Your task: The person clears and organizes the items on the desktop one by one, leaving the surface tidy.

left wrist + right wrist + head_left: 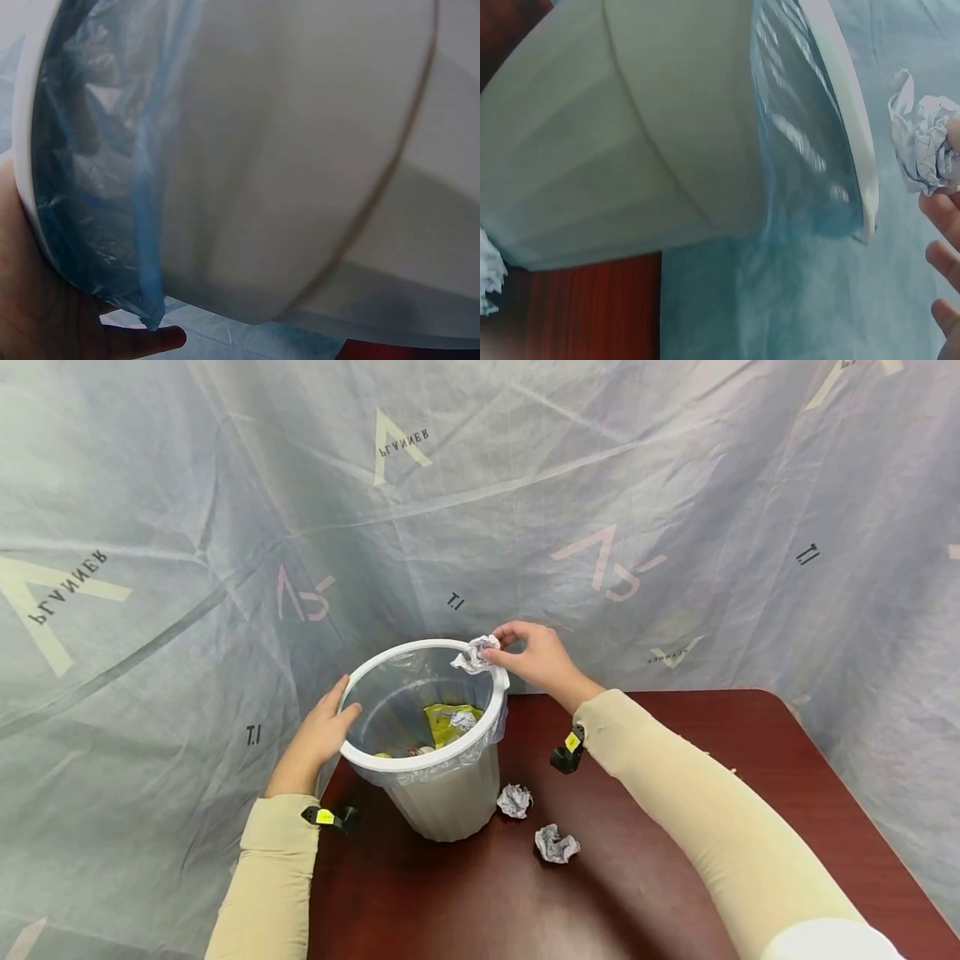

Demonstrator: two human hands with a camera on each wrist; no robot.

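Note:
My left hand (318, 735) holds the trash bin (446, 802) at the left of its white rim (390, 766), thumb over the inner side. A clear plastic liner (97, 157) is folded over the rim and hangs down outside. Between thumb and fingertips, my right hand (546, 662) pinches a crumpled paper ball (471, 658) above the bin's far right rim. In the right wrist view that paper (922, 142) shows just beyond the rim. Inside the bin lie a yellow-green wrapper (441, 722), another crumpled paper (463, 720) and partly hidden trash.
Two more crumpled paper balls, one (514, 802) close by the bin's base and one (557, 844) nearer me, lie on the dark red-brown table (675, 877). Grey printed fabric (480, 527) hangs behind the table and along its sides.

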